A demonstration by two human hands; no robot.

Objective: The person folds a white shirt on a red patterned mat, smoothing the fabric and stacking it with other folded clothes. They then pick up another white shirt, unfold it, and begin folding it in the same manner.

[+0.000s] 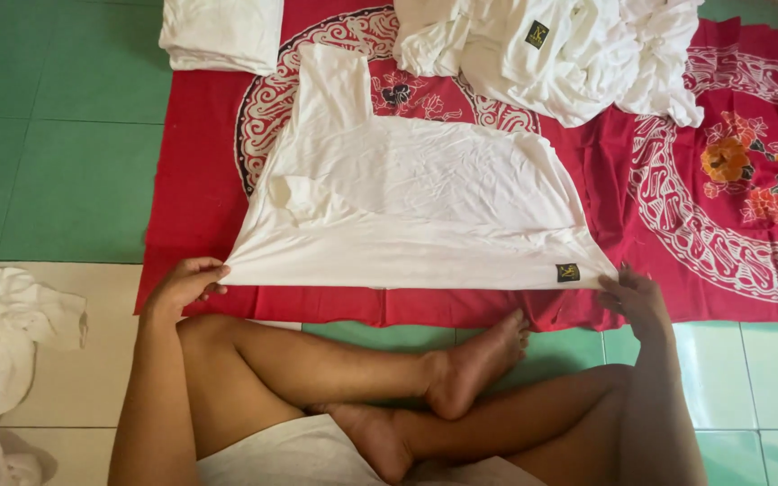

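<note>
White crumpled cloth (2, 333) lies on the floor tiles at 9 o'clock. The left hand (186, 283) pinches the near left corner of a white garment (407, 207), fingers closed on the hem. The garment lies spread flat on a red patterned cloth (731, 207), centre frame. At 12 o'clock sit a folded white stack (222, 31) and a loose white pile (560, 54). The right hand (634, 297) grips the near right corner, fingers closed.

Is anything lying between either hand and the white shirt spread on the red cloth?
Nothing visible. The left hand grips the white shirt at its near left corner, and the right hand holds the near right corner beside the small black label. The pile of white garments lies beyond, apart.
</note>
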